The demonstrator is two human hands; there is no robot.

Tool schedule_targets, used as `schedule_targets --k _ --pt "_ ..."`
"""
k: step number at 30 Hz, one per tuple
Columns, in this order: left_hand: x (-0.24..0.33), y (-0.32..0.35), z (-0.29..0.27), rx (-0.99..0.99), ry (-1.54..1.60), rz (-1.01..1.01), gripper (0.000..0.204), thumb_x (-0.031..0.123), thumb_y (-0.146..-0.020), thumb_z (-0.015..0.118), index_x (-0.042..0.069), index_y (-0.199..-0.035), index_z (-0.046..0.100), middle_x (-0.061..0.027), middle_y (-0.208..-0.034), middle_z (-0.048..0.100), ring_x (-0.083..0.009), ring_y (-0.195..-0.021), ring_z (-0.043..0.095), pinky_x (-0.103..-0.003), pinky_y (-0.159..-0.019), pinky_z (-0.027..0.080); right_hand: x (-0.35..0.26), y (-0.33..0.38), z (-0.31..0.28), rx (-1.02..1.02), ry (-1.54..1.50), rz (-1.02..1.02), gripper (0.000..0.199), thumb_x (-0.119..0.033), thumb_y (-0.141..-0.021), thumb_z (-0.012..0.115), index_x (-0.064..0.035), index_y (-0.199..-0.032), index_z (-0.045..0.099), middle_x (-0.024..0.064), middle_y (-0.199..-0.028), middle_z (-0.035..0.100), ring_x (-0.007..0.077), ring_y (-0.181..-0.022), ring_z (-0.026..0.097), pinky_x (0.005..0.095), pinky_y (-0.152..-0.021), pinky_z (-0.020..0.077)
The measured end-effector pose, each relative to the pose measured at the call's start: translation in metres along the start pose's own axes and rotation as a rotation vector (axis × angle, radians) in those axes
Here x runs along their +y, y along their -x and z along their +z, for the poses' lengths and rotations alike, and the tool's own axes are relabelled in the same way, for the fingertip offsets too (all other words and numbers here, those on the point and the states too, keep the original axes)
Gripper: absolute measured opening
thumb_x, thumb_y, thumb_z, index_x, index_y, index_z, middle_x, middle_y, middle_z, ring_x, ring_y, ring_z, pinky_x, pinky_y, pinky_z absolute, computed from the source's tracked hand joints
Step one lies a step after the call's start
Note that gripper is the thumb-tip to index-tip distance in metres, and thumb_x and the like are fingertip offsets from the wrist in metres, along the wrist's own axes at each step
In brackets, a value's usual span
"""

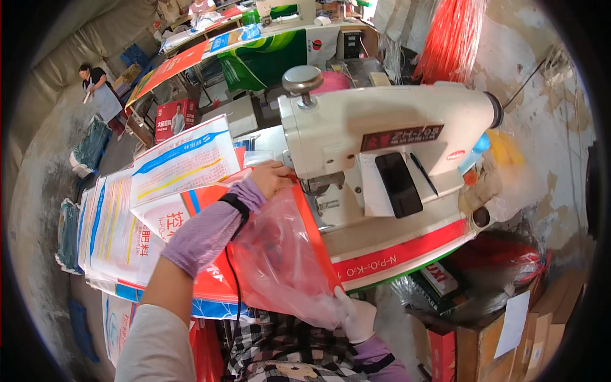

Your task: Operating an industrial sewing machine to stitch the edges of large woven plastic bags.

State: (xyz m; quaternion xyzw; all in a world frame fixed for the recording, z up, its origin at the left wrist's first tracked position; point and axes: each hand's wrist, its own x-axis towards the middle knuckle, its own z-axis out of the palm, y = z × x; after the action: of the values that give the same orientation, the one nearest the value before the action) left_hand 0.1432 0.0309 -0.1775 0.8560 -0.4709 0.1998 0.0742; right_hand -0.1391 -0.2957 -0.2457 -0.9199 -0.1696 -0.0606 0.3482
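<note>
While left hand (270, 178) presses the red bag (280, 254) beside the sewing machine (382, 127), fingers flat, gloved right hand (356, 318) pinches its lower edge shut.

Single view, from the camera on my head, left of its pair; it looks steeply down and forward over my own lap onto the counter (407, 245), at close range; my left hand (270, 178) and right hand (358, 318) enter from the lower edge, forearms foremost; the white sewing machine (382, 124) sits just above centre, near the lens; the fisheye bends straight edges toward the dark circular rim; the upper left reaches far across the workshop floor (44, 191) to a distant person (98, 89); no second view overlaps.
</note>
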Motion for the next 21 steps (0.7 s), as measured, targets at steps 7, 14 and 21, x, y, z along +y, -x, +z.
schedule_targets --k 7,14,21 --pt "0.004 0.006 -0.017 -0.480 -0.069 -0.200 0.036 0.015 -0.078 0.059 0.032 -0.108 0.069 -0.0020 -0.089 0.066 -0.0275 -0.079 0.066 -0.039 -0.067 0.053 -0.020 0.020 -0.018 -0.110 -0.392 0.390 0.032 -0.007 -0.077 0.072 -0.0092 -0.108 0.072 0.0125 -0.082 0.070 0.0143 -0.070 0.067 0.0263 -0.068 0.0522" --pt "0.043 -0.036 0.005 -0.194 -0.487 -0.258 0.023 0.014 -0.077 0.059 0.012 -0.098 0.069 -0.0096 -0.095 0.067 -0.0311 -0.087 0.064 -0.040 -0.075 0.052 -0.024 -0.013 -0.004 0.020 -0.979 0.504 0.032 -0.010 -0.080 0.066 -0.0039 -0.111 0.068 0.0148 -0.079 0.070 0.0111 -0.070 0.066 0.0273 -0.066 0.0516" --pt "0.174 0.046 -0.115 -0.842 -0.092 -0.195 0.045 0.041 -0.085 0.059 0.013 -0.121 0.059 -0.0097 -0.125 0.054 -0.0345 -0.120 0.048 -0.060 -0.106 0.028 -0.032 -0.069 0.001 0.042 -0.492 0.143 0.032 -0.008 -0.082 0.058 -0.0080 -0.112 0.068 0.0201 -0.085 0.066 0.0257 -0.075 0.070 0.0305 -0.067 0.0517"
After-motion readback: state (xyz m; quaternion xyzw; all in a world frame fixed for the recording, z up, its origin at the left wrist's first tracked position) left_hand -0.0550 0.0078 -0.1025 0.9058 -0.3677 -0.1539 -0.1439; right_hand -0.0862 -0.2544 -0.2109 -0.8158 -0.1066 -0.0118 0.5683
